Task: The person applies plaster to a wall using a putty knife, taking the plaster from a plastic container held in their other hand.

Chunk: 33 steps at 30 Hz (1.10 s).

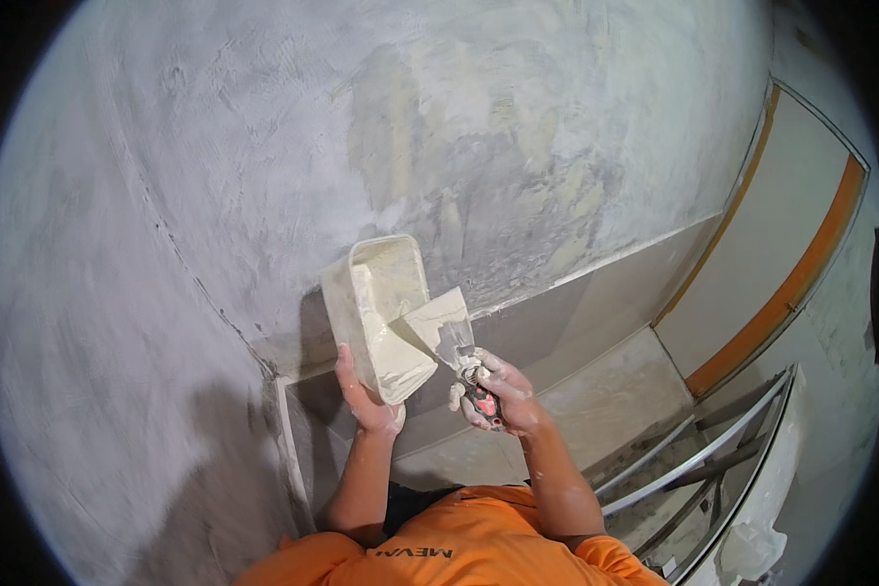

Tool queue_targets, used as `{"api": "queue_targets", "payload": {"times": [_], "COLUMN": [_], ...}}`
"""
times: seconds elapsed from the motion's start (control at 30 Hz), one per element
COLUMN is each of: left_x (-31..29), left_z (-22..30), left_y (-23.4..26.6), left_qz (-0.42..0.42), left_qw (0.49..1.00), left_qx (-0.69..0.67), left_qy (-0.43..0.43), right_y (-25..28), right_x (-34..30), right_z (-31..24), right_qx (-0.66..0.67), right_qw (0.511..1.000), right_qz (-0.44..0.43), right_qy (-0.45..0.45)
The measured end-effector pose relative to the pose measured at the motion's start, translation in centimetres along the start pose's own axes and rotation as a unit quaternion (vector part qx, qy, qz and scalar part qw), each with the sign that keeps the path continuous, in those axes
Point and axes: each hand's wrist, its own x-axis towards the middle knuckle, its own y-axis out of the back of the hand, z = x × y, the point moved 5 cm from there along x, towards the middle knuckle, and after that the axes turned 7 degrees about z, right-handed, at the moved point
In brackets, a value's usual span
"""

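My left hand (366, 398) grips a white rectangular plastic tub (342, 303) from below, its fingers wrapped around the near end. Cream-coloured plaster (400, 363) lies inside the tub, which is tilted toward me. In my right hand (503, 393) is a putty knife (449, 327) with a red and black handle, the fingers closed around it. Plaster coats much of its wide blade, whose far corner reaches over the tub's right rim. Smears of plaster whiten the fingers of both hands.
Ahead stands a grey wall (254, 127) with a darker, patchy area (488, 195). Grey tiles (547, 322) run along its foot. A door with an orange-brown frame (796, 283) is at the right. A rack with metal bars (693, 459) stands at the lower right, a crumpled plastic bag (752, 549) near it.
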Motion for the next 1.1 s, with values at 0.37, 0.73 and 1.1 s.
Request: {"api": "queue_targets", "payload": {"times": [0.37,0.73,1.1], "left_x": [-0.1,1.2,0.3], "left_z": [-0.3,0.0,-0.2], "left_y": [0.1,0.5,0.1], "left_qz": [-0.058,-0.038,0.007], "left_qw": [0.997,0.990,0.994], "left_qx": [-0.057,-0.120,-0.096], "left_qy": [0.005,0.068,0.042], "right_y": [1.9,6.4,2.1], "right_x": [-0.2,-2.1,-1.8], "right_z": [0.2,-0.5,-0.5], "right_qx": [0.025,-0.006,-0.183], "right_qw": [0.998,0.995,0.971], "right_qz": [-0.015,0.099,0.136], "right_qy": [-0.054,-0.022,0.064]}}
